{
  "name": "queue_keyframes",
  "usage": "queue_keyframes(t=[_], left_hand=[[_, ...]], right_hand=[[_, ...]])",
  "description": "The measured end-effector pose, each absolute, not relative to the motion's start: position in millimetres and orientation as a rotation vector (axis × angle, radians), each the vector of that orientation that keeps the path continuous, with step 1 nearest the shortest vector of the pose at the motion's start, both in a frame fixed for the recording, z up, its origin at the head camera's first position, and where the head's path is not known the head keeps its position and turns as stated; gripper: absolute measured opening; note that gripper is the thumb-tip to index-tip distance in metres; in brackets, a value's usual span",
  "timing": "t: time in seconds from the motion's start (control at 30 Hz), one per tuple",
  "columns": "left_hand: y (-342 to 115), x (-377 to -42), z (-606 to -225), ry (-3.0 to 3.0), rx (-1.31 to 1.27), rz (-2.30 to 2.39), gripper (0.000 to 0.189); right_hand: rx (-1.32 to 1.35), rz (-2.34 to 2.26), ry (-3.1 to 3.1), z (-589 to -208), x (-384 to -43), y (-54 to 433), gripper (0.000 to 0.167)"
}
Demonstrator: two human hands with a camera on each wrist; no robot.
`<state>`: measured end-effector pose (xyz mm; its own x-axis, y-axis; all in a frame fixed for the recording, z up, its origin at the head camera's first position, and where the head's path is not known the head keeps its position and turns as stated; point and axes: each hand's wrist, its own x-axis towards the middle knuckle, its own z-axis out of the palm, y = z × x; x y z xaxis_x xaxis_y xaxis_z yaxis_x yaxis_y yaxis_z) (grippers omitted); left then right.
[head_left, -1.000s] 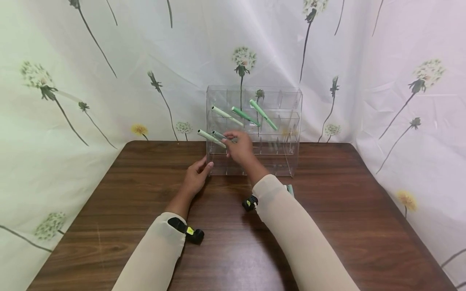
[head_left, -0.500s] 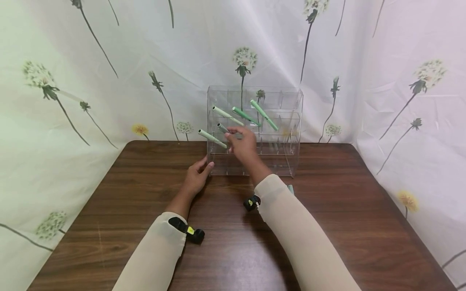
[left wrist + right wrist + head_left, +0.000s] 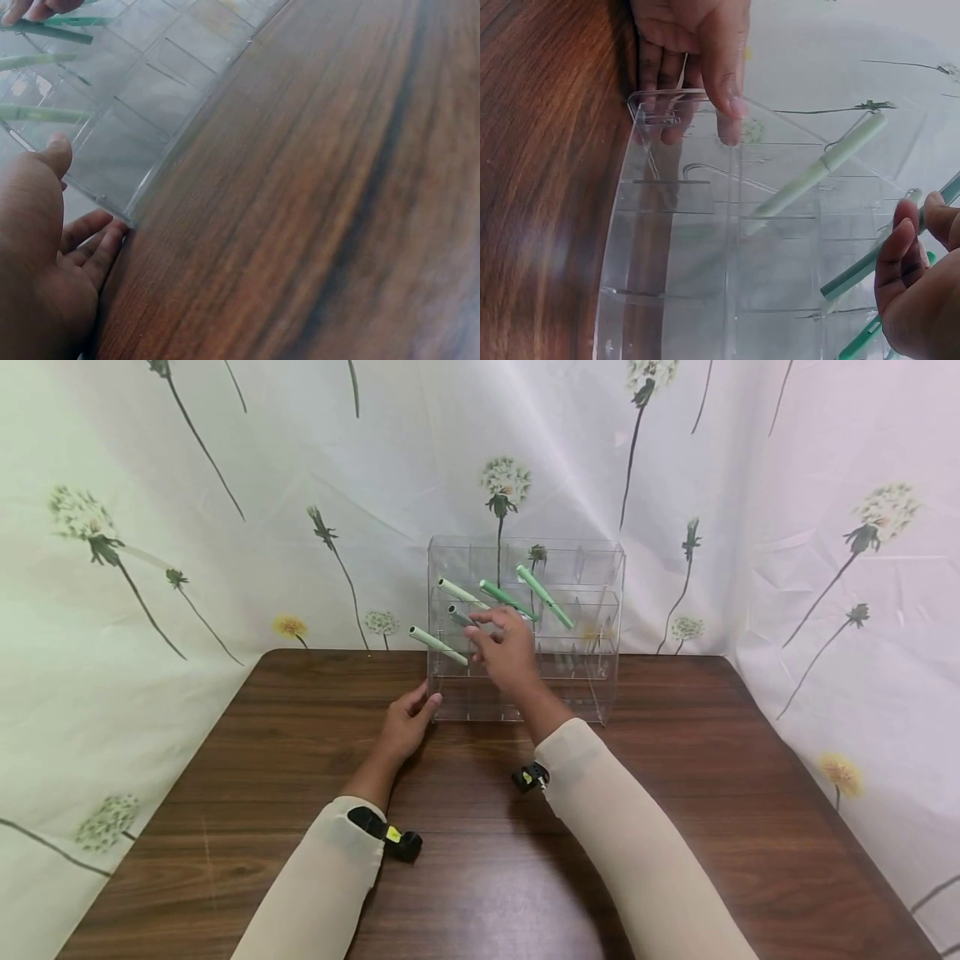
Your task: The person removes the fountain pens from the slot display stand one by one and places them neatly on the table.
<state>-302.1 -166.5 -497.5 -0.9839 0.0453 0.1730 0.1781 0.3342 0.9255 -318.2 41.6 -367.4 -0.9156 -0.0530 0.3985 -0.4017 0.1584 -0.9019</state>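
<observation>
My right hand (image 3: 508,647) pinches a dark grey-green pen (image 3: 459,616) between thumb and fingers, in front of a clear acrylic rack (image 3: 592,689). In the right wrist view the pen (image 3: 851,277) slants across the compartments; I cannot tell whether its lower end is inside one. My left hand (image 3: 405,727) grips the rack's lower left corner, the thumb on the front edge and the fingers at its side. A pale green pen (image 3: 438,646) leans in a compartment just below the held pen. Higher up lean a cream-green pen (image 3: 459,592), a dark green pen (image 3: 506,599) and a light green pen (image 3: 544,597).
The rack stands at the back of a brown wooden table (image 3: 285,760), close to a white curtain (image 3: 360,527) printed with dandelions. Black wrist cameras are strapped over both sleeves. My right forearm covers part of the table in front of the rack.
My right hand has moved up and to the right, raising the grey-green pen away from the pale one. The left hand stays put. A pale teal item beside my right sleeve is now hidden.
</observation>
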Motion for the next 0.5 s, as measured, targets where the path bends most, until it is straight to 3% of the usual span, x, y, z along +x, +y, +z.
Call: queue_keyframes(t=[0.5], left_hand=[[-167.4, -302.6, -498.5, -2.472, -0.21, -1.736, 0.058]], right_hand=[[0.504, 1.643, -2.104, -353.6, -300.1, 52.9, 0.021]])
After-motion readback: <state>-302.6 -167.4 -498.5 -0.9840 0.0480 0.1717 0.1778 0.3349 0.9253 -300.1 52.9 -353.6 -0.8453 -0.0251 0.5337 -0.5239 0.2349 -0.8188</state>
